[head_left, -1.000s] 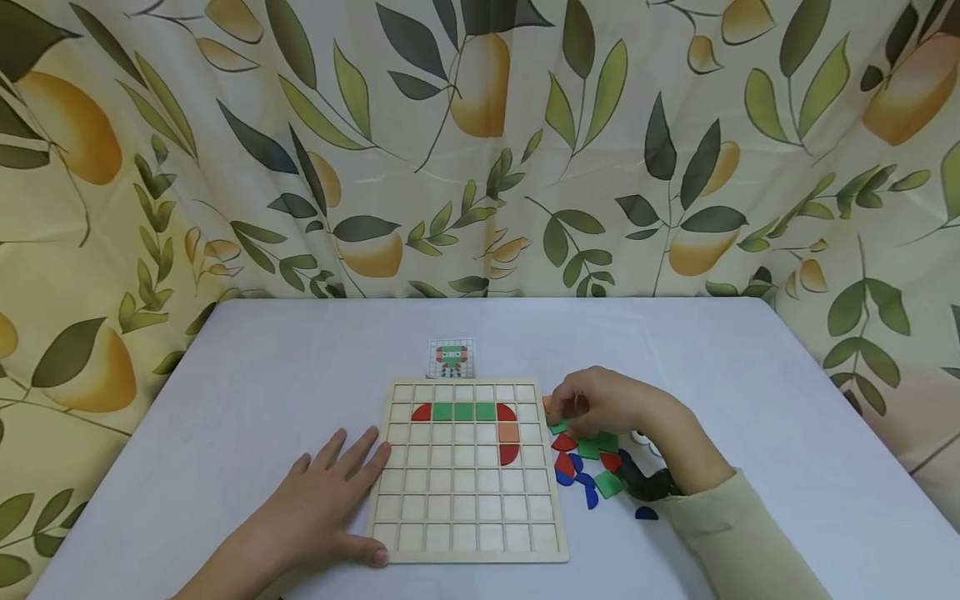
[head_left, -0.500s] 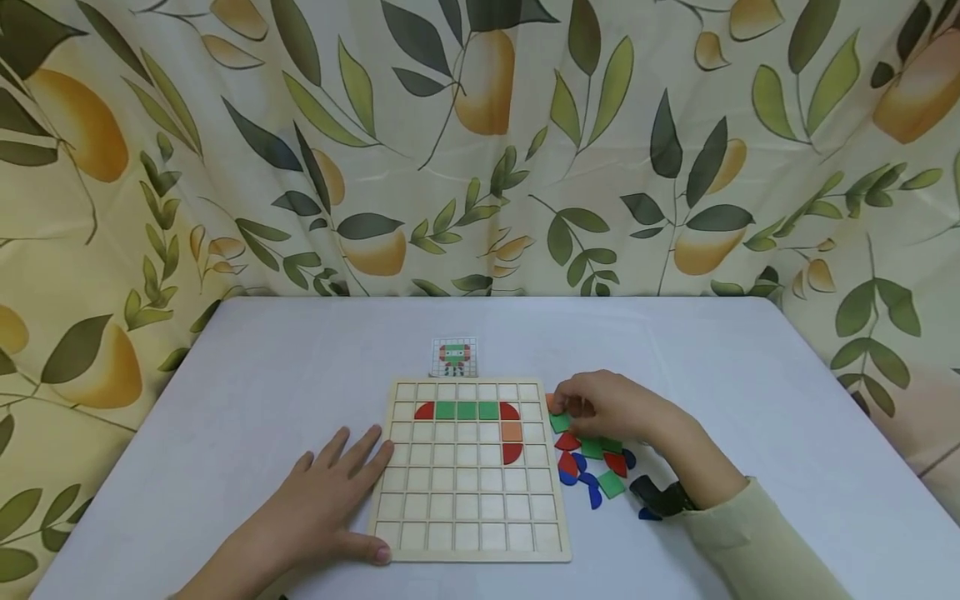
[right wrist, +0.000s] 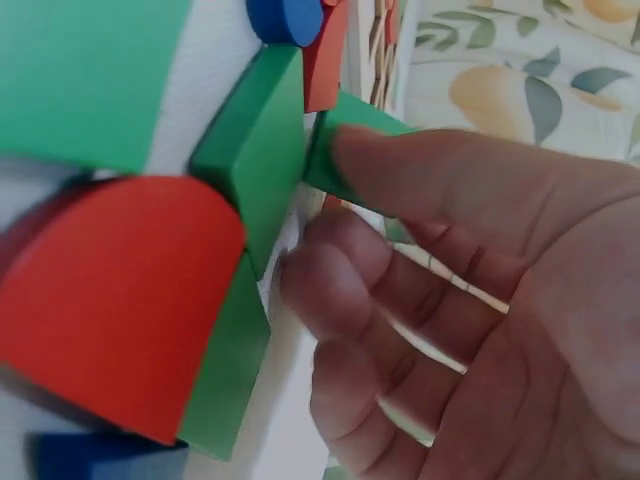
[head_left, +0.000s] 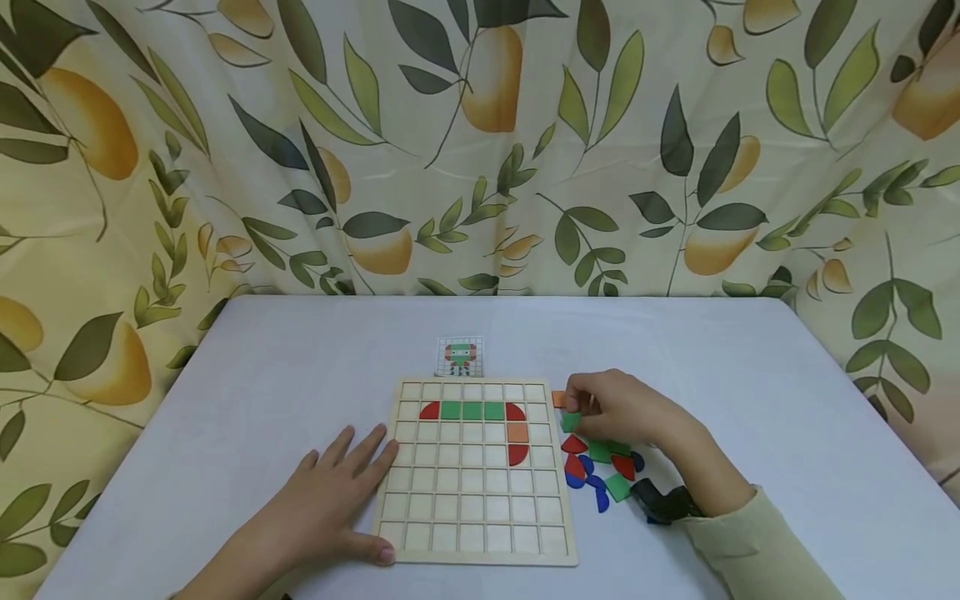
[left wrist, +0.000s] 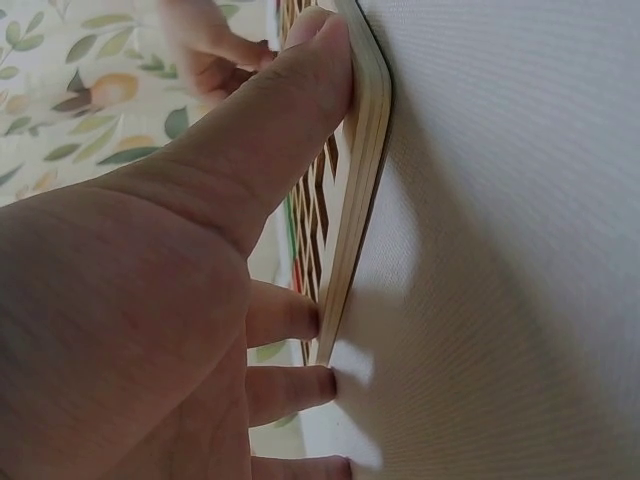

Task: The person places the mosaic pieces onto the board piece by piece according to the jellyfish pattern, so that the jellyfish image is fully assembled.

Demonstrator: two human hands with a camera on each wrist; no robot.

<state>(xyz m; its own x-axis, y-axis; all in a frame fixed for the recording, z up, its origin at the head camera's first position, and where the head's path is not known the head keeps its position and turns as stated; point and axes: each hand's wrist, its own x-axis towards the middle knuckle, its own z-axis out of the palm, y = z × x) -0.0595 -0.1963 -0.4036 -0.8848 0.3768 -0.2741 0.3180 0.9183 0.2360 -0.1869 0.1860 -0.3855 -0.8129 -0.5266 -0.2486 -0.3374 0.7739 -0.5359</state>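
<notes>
My left hand (head_left: 330, 492) lies with fingers spread at the left edge of a wooden grid board (head_left: 459, 508). In the left wrist view its thumb (left wrist: 320, 65) presses on the board's rim (left wrist: 365, 150) near a corner. Beyond the board's right edge, my right hand (head_left: 622, 408) pinches a green square tile (right wrist: 330, 160) among loose pieces. The thumb is on the tile's face; the index fingertip's contact is hidden. On the board are a row of green squares (head_left: 472, 411) between red rounded pieces (head_left: 430, 411), an orange square (head_left: 517, 432) and another red piece (head_left: 517, 454) below it.
Loose red (head_left: 574, 444), green (head_left: 618, 487) and blue (head_left: 602, 499) pieces lie right of the board, with an orange tile (head_left: 558, 400) at its upper right. A pattern card (head_left: 460, 357) lies behind the board. A patterned curtain (head_left: 480, 167) hangs behind the table.
The head view has shifted slightly. My right hand stays over the loose pieces, its wrist moved a little, now covering the lowest blue piece. My left hand and the board pieces are unchanged.
</notes>
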